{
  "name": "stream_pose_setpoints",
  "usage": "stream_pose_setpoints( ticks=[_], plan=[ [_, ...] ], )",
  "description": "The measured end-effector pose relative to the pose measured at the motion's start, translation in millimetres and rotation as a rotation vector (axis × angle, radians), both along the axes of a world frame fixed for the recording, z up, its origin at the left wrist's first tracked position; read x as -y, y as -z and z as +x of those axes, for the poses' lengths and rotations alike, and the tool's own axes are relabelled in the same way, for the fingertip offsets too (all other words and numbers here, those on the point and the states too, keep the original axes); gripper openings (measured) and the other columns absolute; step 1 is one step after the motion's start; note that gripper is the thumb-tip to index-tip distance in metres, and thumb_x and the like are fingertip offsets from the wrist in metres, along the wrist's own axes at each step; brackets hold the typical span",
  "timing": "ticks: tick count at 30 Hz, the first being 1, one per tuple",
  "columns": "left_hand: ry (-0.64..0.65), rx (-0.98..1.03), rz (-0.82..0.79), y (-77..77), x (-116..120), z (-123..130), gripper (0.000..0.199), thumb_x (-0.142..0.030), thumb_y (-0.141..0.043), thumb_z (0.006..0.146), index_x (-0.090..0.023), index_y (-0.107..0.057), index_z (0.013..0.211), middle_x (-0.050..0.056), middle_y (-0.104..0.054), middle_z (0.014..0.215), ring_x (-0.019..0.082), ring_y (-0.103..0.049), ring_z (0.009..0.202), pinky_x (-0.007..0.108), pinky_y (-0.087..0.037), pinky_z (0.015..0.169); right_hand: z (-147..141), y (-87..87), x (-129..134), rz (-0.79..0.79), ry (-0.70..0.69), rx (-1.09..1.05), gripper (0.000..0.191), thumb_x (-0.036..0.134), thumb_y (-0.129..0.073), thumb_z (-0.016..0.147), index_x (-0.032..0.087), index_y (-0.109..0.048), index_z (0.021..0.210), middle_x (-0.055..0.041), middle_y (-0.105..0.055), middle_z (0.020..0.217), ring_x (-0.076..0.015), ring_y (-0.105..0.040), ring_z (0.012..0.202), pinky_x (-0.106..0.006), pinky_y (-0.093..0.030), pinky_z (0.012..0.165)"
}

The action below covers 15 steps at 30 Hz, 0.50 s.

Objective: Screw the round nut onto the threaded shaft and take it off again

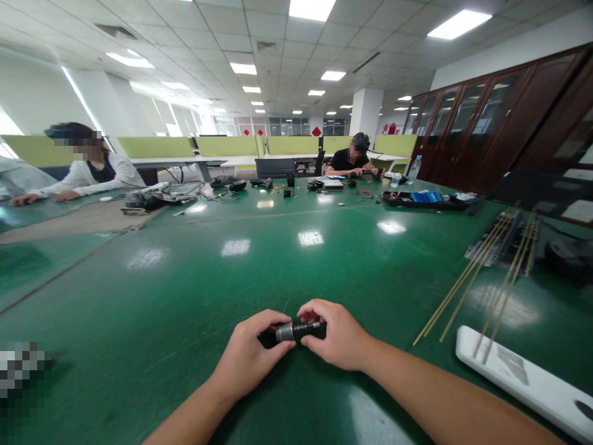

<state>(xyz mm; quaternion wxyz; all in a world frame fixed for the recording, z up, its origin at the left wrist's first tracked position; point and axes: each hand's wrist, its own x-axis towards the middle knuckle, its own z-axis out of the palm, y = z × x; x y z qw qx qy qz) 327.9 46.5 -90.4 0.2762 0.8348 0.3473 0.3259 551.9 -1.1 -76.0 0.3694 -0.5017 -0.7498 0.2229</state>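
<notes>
Low over the green table (pixel 185 290), close to the person's body, both hands meet around a small cylindrical metal part (pixel 296 330) that lies crosswise between them. The left hand (pixel 252 355) is closed on its thicker, smooth grey end, thumb and fingertips pinching it from either side, while the right hand (pixel 340 337) curls over the darker, ribbed or threaded end, fingers closed on it from above. The part sits just above the tabletop, held between the two hands; whether it touches the surface cannot be told. No writing or marking can be made out on it. To the right, near the right forearm, lies a long white flat piece (pixel 523 380) with a grey printed patch too blurred to read, and several thin brass-coloured rods (pixel 467 278) rest slantwise, some with their ends on the white piece. Well beyond, across the table, are scattered tools and cables (pixel 157 199), a dark tray with a blue box (pixel 428 198) and a water bottle (pixel 414 168). Two other people sit at the far side, one at the left (pixel 88 170) with hands on the table, one in the middle (pixel 354 162).
</notes>
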Motion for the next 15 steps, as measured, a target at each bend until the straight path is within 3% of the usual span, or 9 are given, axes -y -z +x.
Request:
stream_pose_setpoints(
  ticks=[15],
  plan=[
    [0.061,0.016,0.053,-2.5,3.2,1.8,0.028,-0.024,-0.074,0.083,-0.028,-0.067,0.109,0.001,-0.07,0.1,0.018,-0.066,0.091,0.03,-0.052,0.083,-0.8,0.7,1.0,-0.008,-0.026,0.04,0.018,0.024,-0.071,0.079,0.022,-0.072,0.097,-0.0022,-0.072,0.091,-0.0174,-0.064,0.083,-0.028,-0.045,0.075]
  ],
)
